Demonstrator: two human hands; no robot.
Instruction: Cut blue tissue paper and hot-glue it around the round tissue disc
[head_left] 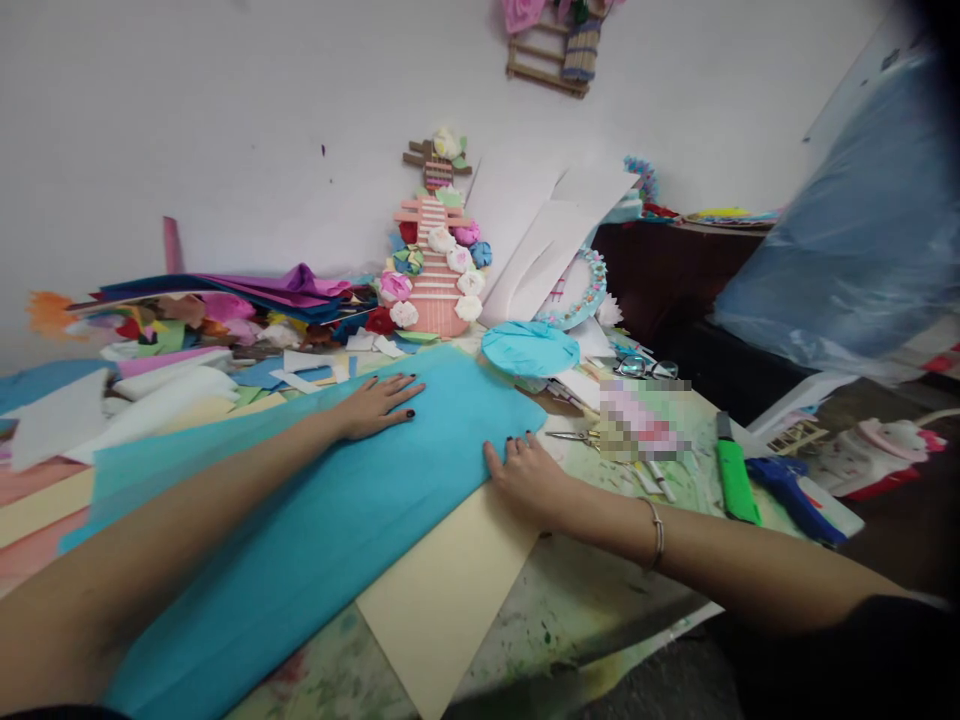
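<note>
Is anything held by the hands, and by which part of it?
The left hand lies flat on the blue sheet, gripping nothing. The right hand is at the sheet's edge; whether it grips is unclear.

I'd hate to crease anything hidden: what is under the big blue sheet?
A cream sheet juts out from beneath the blue sheet, over the stained tabletop. Anything else under there is covered and cannot be seen.

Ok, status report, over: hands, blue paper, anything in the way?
Left hand spread flat on blue paper. Right hand at its edge. Cream sheet partly underneath. Scissors near right hand, possibly in the way.
</note>
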